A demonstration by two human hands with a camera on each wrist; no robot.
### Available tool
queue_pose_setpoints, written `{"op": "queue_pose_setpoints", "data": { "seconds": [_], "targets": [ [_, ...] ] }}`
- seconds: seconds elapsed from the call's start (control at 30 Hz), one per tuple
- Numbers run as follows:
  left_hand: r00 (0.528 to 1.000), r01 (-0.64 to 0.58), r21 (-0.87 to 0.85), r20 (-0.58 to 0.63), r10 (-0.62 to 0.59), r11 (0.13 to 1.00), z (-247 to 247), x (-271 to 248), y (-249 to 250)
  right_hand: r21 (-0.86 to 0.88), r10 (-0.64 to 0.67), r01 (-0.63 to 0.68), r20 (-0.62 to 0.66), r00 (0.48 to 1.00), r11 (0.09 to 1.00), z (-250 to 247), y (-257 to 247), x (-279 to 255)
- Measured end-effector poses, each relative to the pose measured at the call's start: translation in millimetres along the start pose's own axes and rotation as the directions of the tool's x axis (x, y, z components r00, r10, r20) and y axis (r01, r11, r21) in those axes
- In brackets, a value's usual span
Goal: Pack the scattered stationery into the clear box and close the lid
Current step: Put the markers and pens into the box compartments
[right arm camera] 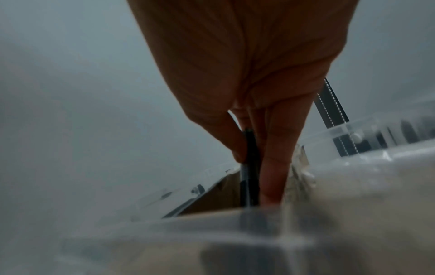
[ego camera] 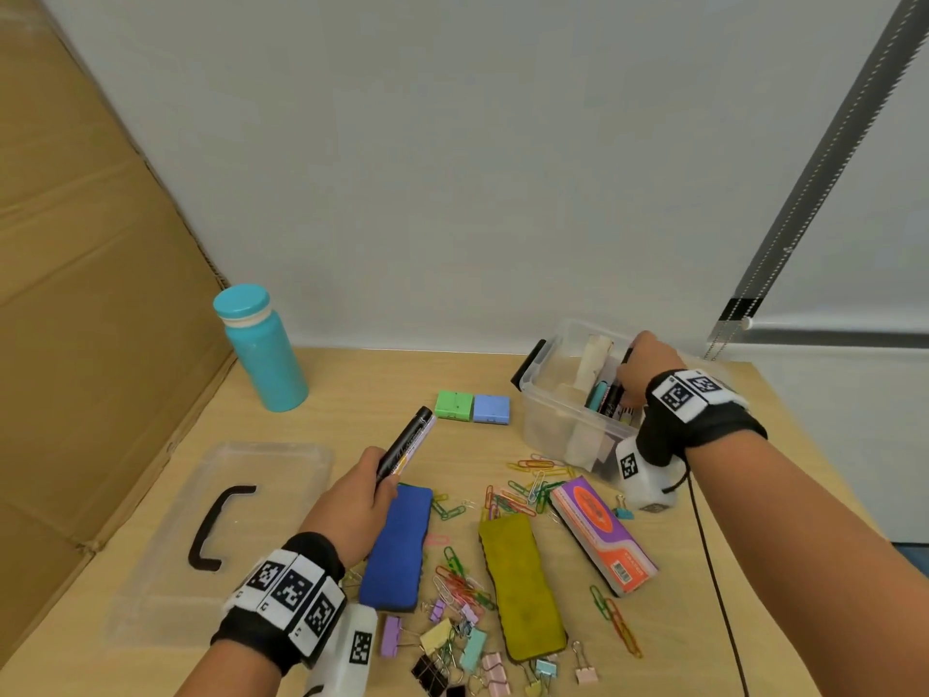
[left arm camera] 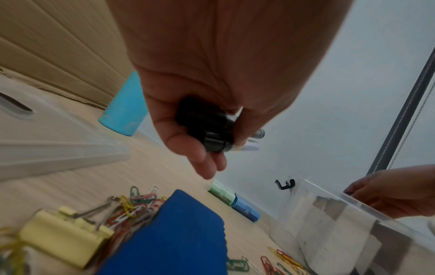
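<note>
My left hand (ego camera: pixel 384 482) grips a bundle of markers (ego camera: pixel 409 442), a black one beside a pale one, tilted up above the blue eraser (ego camera: pixel 397 550). The left wrist view shows the markers' black end (left arm camera: pixel 209 128) held in the curled fingers of that hand (left arm camera: pixel 219 148). My right hand (ego camera: pixel 633 374) reaches into the clear box (ego camera: pixel 545 420) at the right. There it pinches a black marker (right arm camera: pixel 250 167) between thumb and fingers (right arm camera: pixel 273 176). Other markers and pale packets lie inside the box. The clear lid (ego camera: pixel 166 570) with its black handle lies flat at the left.
A yellow eraser (ego camera: pixel 520 586) and a purple-orange boxed eraser (ego camera: pixel 603 538) lie near the blue one. Coloured paper clips (ego camera: pixel 528 487) and binder clips (ego camera: pixel 452 646) are scattered round them. Small green (ego camera: pixel 455 405) and blue (ego camera: pixel 491 409) boxes sit mid-table. A teal bottle (ego camera: pixel 261 349) stands by the cardboard wall (ego camera: pixel 75 294).
</note>
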State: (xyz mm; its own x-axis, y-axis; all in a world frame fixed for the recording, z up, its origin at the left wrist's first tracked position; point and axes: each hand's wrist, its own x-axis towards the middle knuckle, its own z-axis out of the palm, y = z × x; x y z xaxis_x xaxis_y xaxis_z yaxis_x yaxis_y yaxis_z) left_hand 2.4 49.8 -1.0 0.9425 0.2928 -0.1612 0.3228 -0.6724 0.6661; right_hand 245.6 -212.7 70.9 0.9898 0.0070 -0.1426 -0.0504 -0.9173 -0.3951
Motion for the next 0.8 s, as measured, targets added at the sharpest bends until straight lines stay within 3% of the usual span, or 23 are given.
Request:
{"op": "queue_pose_setpoints", "data": {
  "seconds": [0.1,0.23,0.33,0.57,0.67,0.8],
  "targets": [
    [1.000,-0.003,-0.013,0.012,0.003,1.000,2,-3,-3,-0.203,-0.006,0.009,0.015,1.000,0.979,-6,-5,8],
    [1.000,-0.001,-0.003,0.018,0.001,1.000,3,-7,-4,-0.210,-0.020,0.006,-0.064,0.998,0.978,-11,-6,13],
    [1.000,0.001,-0.003,0.028,-0.001,1.000,4,-8,-3,-0.297,0.000,0.010,0.033,0.999,0.955,-10,-5,7],
    [0.999,-0.021,-0.017,0.047,0.022,1.000,10,-9,2,-0.178,-0.123,0.108,-0.077,0.989,0.978,-11,28,-16],
    [0.997,-0.049,-0.013,0.061,0.050,0.999,16,-10,13,-0.104,-0.093,0.082,-0.110,0.990,0.991,-1,55,-38],
    [0.985,-0.162,-0.053,0.053,0.165,0.985,28,-4,52,-0.147,-0.088,0.063,-0.167,0.982,0.987,28,84,-54]
  ]
}}
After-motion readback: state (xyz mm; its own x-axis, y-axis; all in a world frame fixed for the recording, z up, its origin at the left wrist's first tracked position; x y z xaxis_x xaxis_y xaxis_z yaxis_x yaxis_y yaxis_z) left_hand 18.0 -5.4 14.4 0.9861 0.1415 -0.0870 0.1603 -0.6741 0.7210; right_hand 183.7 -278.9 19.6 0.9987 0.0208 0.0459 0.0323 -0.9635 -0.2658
